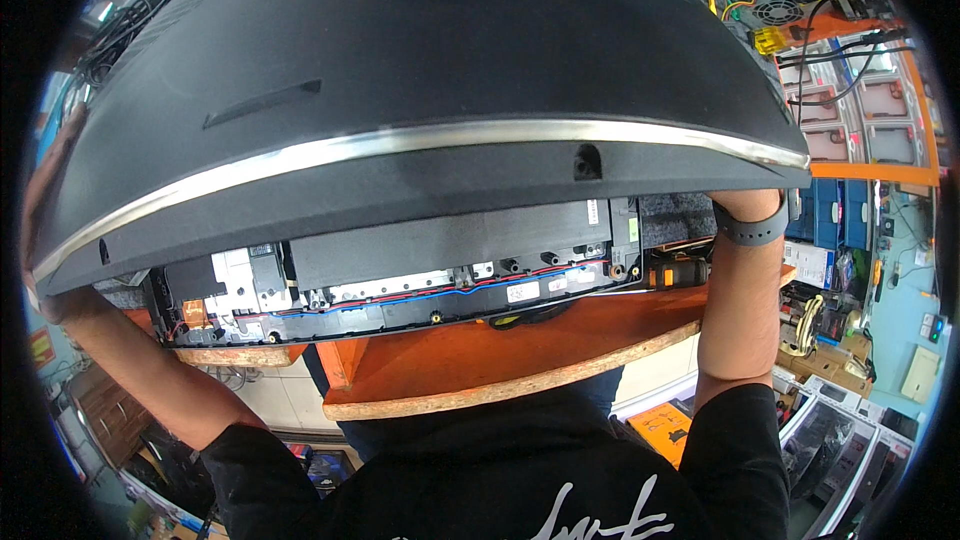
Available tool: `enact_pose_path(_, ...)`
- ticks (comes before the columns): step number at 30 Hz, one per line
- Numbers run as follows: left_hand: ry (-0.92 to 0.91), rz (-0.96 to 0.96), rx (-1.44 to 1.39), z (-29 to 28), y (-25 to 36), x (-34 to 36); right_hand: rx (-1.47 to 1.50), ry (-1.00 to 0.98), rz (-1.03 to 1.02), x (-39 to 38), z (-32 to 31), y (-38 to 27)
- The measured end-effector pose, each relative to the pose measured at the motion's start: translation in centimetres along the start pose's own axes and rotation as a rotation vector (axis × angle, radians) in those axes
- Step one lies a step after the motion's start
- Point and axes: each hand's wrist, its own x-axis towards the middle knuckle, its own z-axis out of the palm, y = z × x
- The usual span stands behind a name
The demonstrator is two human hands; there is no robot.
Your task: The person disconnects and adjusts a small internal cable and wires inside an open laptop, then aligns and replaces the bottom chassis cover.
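A large black plastic back cover (450, 50) with a silver trim strip fills the upper view, raised and tilted. My left hand (50, 180) grips its left edge, fingers running up along the side. My right hand (747, 204) is at the lower right corner, holding the cover from underneath; its fingers are hidden behind the plastic. Below the cover lies the opened screen unit (400, 300), with metal brackets, screw posts and red and blue wires showing along its near edge. The rest of the unit is hidden by the cover.
The unit rests on an orange workbench (520, 360) with a worn front edge. A black and orange tool (678, 272) lies near my right wrist. Bundled black cables (120, 40) are at the far left; loose wires and a small fan (778, 11) lie at the far right.
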Motion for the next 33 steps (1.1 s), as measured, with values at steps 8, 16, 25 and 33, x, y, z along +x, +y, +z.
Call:
enact_pose_path(8, 0.002, -0.062, 0.013, -0.1, -0.8, -0.7, -0.006, 0.004, 0.012, -0.1, 0.3, 0.0)
enact_pose_path(16, 0.04, -0.042, 0.008, 0.3, 0.8, 0.2, -0.009, 0.0, 0.025, -0.2, 0.1, 0.1)
enact_pose_path(25, 0.072, -0.104, -0.014, 0.4, 0.6, -0.3, -0.007, -0.008, 0.048, -0.2, -0.1, 0.0)
enact_pose_path(33, 0.058, -0.029, -0.081, 0.3, 0.4, 0.0, -0.035, -0.035, 0.071, -0.1, -0.6, -0.1)
